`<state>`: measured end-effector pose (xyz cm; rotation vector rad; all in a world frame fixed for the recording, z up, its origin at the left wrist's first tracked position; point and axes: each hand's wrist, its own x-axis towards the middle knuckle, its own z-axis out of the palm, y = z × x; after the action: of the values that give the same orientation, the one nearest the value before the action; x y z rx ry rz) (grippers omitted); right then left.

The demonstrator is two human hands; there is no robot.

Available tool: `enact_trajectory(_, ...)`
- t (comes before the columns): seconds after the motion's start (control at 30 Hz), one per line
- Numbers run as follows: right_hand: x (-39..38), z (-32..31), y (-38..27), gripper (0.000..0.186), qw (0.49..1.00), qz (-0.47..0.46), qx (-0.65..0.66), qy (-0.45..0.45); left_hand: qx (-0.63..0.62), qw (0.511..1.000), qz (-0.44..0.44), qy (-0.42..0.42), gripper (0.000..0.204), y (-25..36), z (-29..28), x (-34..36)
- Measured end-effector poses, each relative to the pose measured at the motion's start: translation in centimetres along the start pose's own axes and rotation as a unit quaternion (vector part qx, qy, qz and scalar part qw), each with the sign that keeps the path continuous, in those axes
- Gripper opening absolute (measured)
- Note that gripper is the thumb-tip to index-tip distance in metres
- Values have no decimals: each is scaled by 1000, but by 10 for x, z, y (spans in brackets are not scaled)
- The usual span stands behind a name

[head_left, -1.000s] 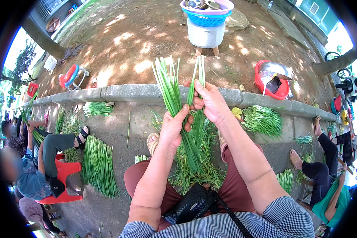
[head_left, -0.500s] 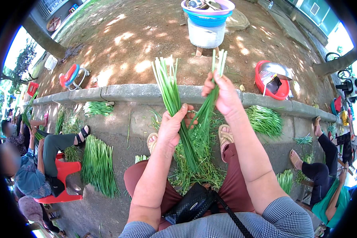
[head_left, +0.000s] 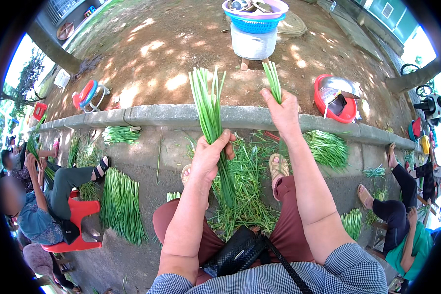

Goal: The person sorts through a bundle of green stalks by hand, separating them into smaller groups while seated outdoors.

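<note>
My left hand (head_left: 212, 156) is closed around a thick bundle of long green stalks that look like garlic chives (head_left: 208, 115). Their pale cut ends point up and away, and dark leaf tips hang down between my knees. To its right and a little farther off, my right hand (head_left: 283, 111) pinches a smaller bunch of chives (head_left: 272, 79), pale ends upward; the lower part of this bunch is mostly hidden behind the hand and wrist. Below both hands, loose trimmed leaves (head_left: 247, 196) lie heaped on the ground between my sandalled feet.
Laid-out chive piles rest at left (head_left: 121, 206) and right (head_left: 327, 151). A stone curb (head_left: 166, 115) crosses ahead. Beyond it stand a red basin (head_left: 350, 113) and a white bucket (head_left: 252, 43) topped by basins. People sit on both sides, one on a red chair (head_left: 85, 210).
My right hand has moved right, away from the left bundle, with its small bunch. The leaves that trailed from it toward my left hand no longer show there. My left hand stays nearly in place.
</note>
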<state>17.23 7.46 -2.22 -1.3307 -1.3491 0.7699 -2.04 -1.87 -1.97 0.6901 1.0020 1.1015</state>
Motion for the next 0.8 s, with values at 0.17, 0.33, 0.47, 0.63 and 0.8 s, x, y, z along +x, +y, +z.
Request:
enact_trajectory(0.17,-28,22,-43,21,896,222,327,-201,-95,990,-64,-81,23,2,5,-8)
enact_trajectory(0.33,-36,32,-45,17,874,240,356,-228,-100,987,-76,-100,25,-3,8,-7)
enact_trajectory(0.47,-38,35,-40,15,858,244,386,-233,-91,987,-68,-111,26,-5,8,-7)
enact_trajectory(0.63,-38,36,-35,20,845,257,409,-228,-89,991,-53,-88,27,-5,11,-7)
enact_trajectory(0.8,-38,37,-35,19,840,252,423,-228,-109,992,-38,-57,26,-7,10,-5)
